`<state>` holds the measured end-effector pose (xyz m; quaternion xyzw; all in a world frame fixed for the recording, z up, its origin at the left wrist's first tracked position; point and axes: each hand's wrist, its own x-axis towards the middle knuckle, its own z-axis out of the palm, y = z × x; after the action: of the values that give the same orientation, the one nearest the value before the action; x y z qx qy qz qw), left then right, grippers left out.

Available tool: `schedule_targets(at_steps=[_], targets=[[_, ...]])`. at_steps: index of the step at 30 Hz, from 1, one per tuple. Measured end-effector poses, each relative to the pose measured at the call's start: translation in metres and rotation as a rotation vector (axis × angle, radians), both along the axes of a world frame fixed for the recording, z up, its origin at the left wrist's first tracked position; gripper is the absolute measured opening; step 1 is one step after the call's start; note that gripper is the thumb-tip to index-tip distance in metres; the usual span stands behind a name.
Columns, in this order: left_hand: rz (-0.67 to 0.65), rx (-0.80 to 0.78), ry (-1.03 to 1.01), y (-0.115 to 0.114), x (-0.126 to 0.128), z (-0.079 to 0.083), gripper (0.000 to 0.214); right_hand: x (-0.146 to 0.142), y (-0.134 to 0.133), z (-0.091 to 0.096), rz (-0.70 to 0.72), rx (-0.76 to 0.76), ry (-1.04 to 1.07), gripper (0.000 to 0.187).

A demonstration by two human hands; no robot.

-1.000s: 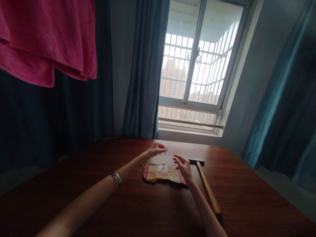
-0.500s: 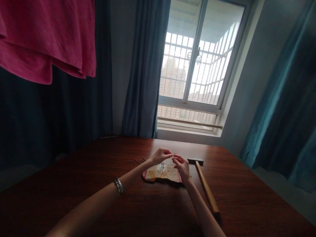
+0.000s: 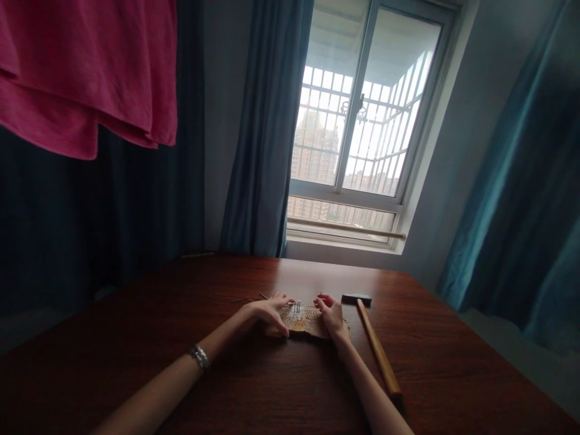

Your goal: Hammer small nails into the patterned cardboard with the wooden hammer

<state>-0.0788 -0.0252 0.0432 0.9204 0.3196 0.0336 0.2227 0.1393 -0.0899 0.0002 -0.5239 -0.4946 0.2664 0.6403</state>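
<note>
A flat patterned board with dark spots and a ragged front edge lies on the table. Several thin nails stand upright near its middle. My left hand spans the board's left end, thumb at the front edge and fingers toward the back, gripping it. Above the right part of the board, my right hand is closed in a pinch on a small nail, of which only a bit shows. Beyond my left hand lie loose nails, partly hidden.
A hammer with a wooden handle lies right of my right hand, head toward the window. The brown table reaches to the wall under the window. A pink cloth hangs at upper left, beside blue curtains.
My left hand has left the nail by my right fingertips and moved left and down onto the board's left end. My right hand has lowered slightly, keeping the nail.
</note>
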Motion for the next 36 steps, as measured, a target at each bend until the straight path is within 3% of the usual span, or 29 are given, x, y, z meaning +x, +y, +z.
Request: schedule_targets(at_steps=[7,14,27,31,36], targets=[[0.008,0.013,-0.022,0.008,0.013,-0.005,0.101,0.014,0.004,0.002,-0.049,0.010,-0.139,0.035],[0.008,0.009,-0.002,0.009,0.018,-0.003,0.102,-0.001,0.013,0.011,0.020,0.012,-0.275,0.025],[0.051,-0.040,-0.115,0.013,0.017,-0.010,0.110,-0.009,0.018,0.004,0.062,-0.017,-0.421,0.022],[0.059,-0.015,-0.238,0.015,0.017,-0.012,0.099,-0.009,0.020,-0.001,0.040,-0.018,-0.468,0.022],[0.135,0.007,-0.484,0.015,0.027,-0.019,0.069,-0.009,0.020,-0.003,0.036,-0.003,-0.530,0.021]])
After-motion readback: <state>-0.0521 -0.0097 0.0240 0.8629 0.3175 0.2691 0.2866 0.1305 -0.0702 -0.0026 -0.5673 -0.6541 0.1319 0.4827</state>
